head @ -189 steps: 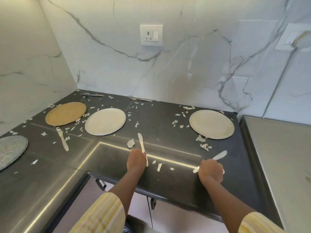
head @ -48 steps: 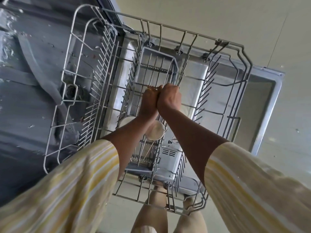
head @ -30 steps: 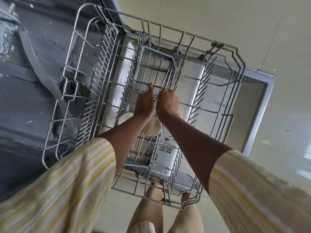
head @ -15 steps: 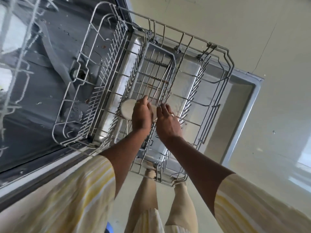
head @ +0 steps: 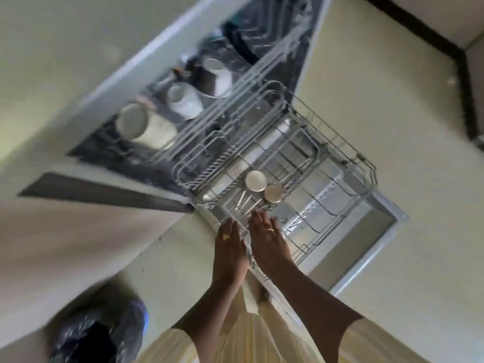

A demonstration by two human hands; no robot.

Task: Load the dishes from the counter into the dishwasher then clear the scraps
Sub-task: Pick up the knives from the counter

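Cutlery (head: 245, 203) lies just beyond left hand (head: 229, 248) and right hand (head: 269, 242)

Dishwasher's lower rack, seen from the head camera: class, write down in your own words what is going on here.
A person stands over the pulled-out grey wire lower rack of an open dishwasher. The left hand and right hand are flat, fingers straight, at its near end and hold nothing. Thin pale cutlery and two round pale dishes sit in the rack just beyond the fingertips. Blurred pale cups sit in the upper rack.
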